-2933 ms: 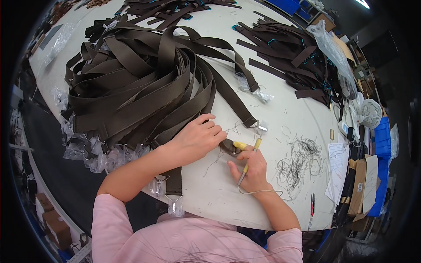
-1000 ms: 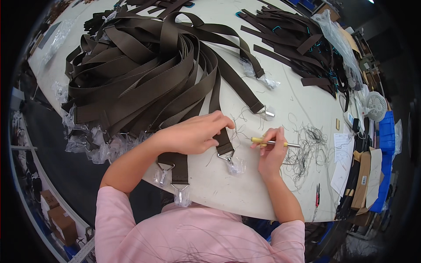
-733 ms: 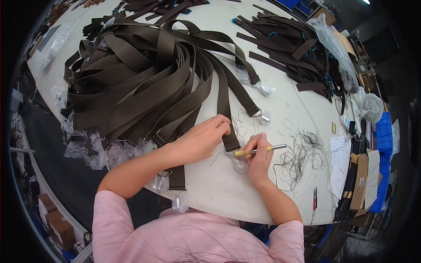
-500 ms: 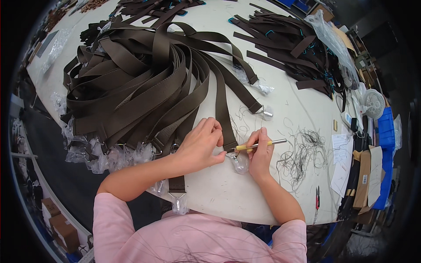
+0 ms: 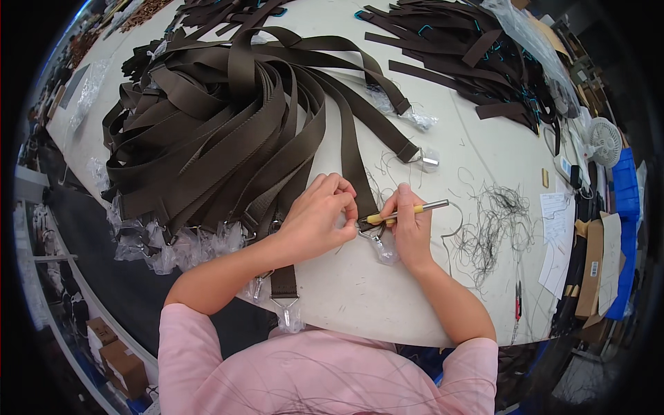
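Observation:
My right hand (image 5: 413, 232) grips a pen-shaped tool (image 5: 387, 218) with a yellow body and a silver rear end. Its tip points left, at the end of a dark brown webbing strap (image 5: 357, 162). A metal hook wrapped in clear plastic (image 5: 382, 247) hangs from that strap end, beside my right fingers. Thumb and fingers of my left hand (image 5: 319, 213) come together in a pinch at the strap's left edge, close to the tool tip. What lies between them is too small to make out.
A big pile of brown straps (image 5: 207, 131) with plastic-wrapped hardware covers the left of the white table (image 5: 346, 297). Loose dark threads (image 5: 501, 221) lie to the right, near small scissors (image 5: 518, 304). More dark straps (image 5: 463, 62), a small fan (image 5: 604, 142) and papers (image 5: 555, 235) stand beyond.
My left thumb and fingers have closed together and moved right, nearer the tool tip. The tool stays in my right hand at the strap end. The whole view has shifted slightly.

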`<act>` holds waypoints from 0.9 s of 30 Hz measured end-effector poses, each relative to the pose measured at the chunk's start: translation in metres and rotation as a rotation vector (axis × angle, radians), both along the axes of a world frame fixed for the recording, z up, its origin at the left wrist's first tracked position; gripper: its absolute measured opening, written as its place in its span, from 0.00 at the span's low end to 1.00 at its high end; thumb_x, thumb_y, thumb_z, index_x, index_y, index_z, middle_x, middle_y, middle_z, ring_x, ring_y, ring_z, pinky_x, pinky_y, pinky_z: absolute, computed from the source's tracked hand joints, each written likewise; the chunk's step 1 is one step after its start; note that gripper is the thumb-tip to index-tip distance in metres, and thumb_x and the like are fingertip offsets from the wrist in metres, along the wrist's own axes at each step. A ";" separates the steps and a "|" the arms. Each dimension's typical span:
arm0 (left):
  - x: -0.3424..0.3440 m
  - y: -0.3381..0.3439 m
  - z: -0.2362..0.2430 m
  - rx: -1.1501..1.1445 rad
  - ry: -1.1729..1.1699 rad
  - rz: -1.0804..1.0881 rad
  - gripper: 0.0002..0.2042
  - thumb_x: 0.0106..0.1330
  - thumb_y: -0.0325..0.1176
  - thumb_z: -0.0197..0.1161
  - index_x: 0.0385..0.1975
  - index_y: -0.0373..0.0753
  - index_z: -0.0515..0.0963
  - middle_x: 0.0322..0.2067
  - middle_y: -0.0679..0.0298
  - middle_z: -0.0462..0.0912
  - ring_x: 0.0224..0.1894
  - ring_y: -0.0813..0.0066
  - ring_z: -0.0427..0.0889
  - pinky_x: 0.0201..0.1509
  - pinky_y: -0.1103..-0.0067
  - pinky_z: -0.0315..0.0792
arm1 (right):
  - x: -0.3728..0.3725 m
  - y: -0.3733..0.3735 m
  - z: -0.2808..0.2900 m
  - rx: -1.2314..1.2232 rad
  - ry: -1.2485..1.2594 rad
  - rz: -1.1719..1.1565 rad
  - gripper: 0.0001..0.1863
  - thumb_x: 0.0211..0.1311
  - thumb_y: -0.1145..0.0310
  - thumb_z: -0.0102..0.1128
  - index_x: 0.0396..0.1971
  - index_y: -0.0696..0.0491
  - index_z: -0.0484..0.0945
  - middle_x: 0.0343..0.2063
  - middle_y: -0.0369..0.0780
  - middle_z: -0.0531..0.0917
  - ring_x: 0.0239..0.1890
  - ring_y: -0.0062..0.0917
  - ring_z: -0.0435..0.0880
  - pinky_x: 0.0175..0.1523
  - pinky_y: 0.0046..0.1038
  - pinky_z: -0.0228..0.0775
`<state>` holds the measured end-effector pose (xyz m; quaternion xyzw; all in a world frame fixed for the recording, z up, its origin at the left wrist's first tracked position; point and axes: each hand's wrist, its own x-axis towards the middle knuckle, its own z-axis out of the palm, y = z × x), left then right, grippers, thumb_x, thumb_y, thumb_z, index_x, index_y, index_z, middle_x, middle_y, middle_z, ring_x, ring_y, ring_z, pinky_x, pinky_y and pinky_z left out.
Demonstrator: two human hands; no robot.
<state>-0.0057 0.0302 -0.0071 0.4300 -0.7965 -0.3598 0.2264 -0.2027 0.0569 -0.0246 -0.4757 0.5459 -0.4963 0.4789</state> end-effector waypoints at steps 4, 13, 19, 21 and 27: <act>0.000 0.000 -0.001 -0.003 0.006 0.000 0.05 0.53 0.29 0.67 0.27 0.38 0.79 0.46 0.61 0.76 0.51 0.63 0.75 0.55 0.71 0.71 | -0.001 0.000 0.003 0.046 -0.019 0.004 0.29 0.82 0.55 0.41 0.20 0.55 0.75 0.16 0.33 0.75 0.21 0.12 0.65 0.28 0.20 0.59; 0.000 0.001 -0.002 -0.013 0.007 0.000 0.05 0.54 0.28 0.67 0.28 0.38 0.79 0.46 0.61 0.76 0.52 0.63 0.75 0.56 0.71 0.71 | -0.002 0.001 0.003 0.039 -0.020 0.004 0.29 0.82 0.53 0.41 0.20 0.55 0.74 0.17 0.33 0.76 0.20 0.12 0.68 0.28 0.19 0.60; 0.001 0.001 -0.002 -0.013 0.010 -0.001 0.05 0.54 0.28 0.68 0.28 0.38 0.79 0.47 0.60 0.76 0.52 0.62 0.75 0.56 0.71 0.71 | 0.000 0.001 0.004 0.038 -0.033 0.012 0.29 0.82 0.51 0.42 0.21 0.55 0.74 0.17 0.33 0.76 0.21 0.13 0.72 0.28 0.18 0.61; 0.001 0.001 -0.002 -0.009 0.013 0.001 0.05 0.54 0.28 0.68 0.28 0.38 0.78 0.47 0.60 0.77 0.52 0.62 0.75 0.55 0.71 0.71 | 0.000 0.001 0.004 0.048 -0.033 0.011 0.29 0.82 0.51 0.42 0.21 0.54 0.74 0.17 0.33 0.76 0.20 0.13 0.71 0.28 0.18 0.61; 0.001 -0.001 -0.005 -0.021 0.040 -0.014 0.05 0.55 0.28 0.67 0.28 0.38 0.78 0.47 0.60 0.77 0.52 0.62 0.75 0.55 0.71 0.71 | 0.000 0.001 0.002 0.047 -0.044 -0.003 0.30 0.81 0.50 0.43 0.21 0.54 0.75 0.16 0.33 0.76 0.19 0.12 0.68 0.27 0.18 0.59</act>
